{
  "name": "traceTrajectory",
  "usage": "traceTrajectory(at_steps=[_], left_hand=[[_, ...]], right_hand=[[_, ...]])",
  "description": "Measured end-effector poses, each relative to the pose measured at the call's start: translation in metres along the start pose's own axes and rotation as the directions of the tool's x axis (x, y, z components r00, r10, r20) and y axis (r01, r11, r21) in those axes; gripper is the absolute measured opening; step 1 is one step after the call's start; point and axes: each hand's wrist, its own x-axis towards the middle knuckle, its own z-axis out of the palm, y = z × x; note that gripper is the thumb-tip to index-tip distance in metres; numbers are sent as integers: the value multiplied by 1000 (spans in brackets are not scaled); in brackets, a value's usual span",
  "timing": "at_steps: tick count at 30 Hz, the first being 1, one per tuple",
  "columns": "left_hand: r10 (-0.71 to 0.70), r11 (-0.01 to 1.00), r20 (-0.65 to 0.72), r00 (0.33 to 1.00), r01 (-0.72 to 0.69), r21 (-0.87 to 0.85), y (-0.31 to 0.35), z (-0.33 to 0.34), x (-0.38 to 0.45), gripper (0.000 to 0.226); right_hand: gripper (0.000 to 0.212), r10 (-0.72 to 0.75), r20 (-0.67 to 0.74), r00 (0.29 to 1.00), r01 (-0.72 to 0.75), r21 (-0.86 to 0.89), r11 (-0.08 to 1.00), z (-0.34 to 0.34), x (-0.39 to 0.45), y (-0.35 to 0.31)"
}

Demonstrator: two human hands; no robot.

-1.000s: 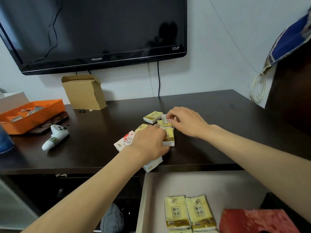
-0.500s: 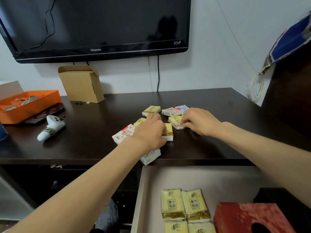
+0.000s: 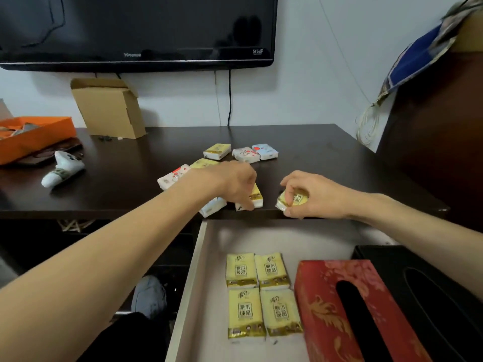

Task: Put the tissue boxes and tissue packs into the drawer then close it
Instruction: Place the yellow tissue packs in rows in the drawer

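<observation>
The open drawer [image 3: 198,270] below the dark desk holds several yellow tissue packs [image 3: 257,293], a red tissue box [image 3: 326,309] and a black tissue box [image 3: 431,296]. At the desk's front edge my right hand [image 3: 311,193] grips a yellow tissue pack [image 3: 294,199]. My left hand [image 3: 232,182] closes on another yellow pack [image 3: 254,197], with a pale blue pack [image 3: 211,207] under the wrist. Loose packs lie behind: a white one with red print [image 3: 173,176], a yellow one [image 3: 217,151], a white one [image 3: 245,154] and a blue one [image 3: 265,151].
A cardboard box [image 3: 108,108] stands at the back under the wall television [image 3: 136,30]. An orange tray [image 3: 34,135] and a white controller [image 3: 64,172] lie at the left. A dark cabinet [image 3: 431,142] rises at the right, and the desk [image 3: 326,152] runs up to it.
My right hand has carried a yellow pack from mid-desk to the front edge. My left hand has slid its yellow pack toward the edge too. The view has tilted down, showing more drawer.
</observation>
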Motion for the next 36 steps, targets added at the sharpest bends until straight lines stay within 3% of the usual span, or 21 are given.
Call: traceTrajectory(at_steps=[3,6,10,14,18,21,29,36], left_hand=[[31,1000,-63,998,-31,-4,8,-2,-28,45],[39,992,-128,991,-53,-110,16,6,-73,53],[101,934,-45,994,-110,-341,28,44,-140,57],[158,925,-11,987,-152,-349,38,81,-176,60],[189,933,-6,982,-182,-309,35,105,-198,63],[236,944,-33,971,-237,-231,33,120,-202,60],[362,916,-60,930,-367,-162,32,138,-200,55],[420,906,-11,907,-420,-52,38,151,-196,50]], right_hand=[[26,-21,-64,998,21,0,1000,-4,-16,-17],[48,-17,-61,998,22,78,997,0,-44,-40],[85,-65,20,998,62,118,991,28,-96,-71],[100,-133,131,982,128,49,991,58,-134,-96],[104,-132,293,947,103,113,988,73,-152,-114],[108,-174,351,920,190,-11,982,82,-158,-118],[66,-78,289,954,194,-396,898,72,-157,-120],[42,-62,371,926,262,-517,815,80,-146,-123]])
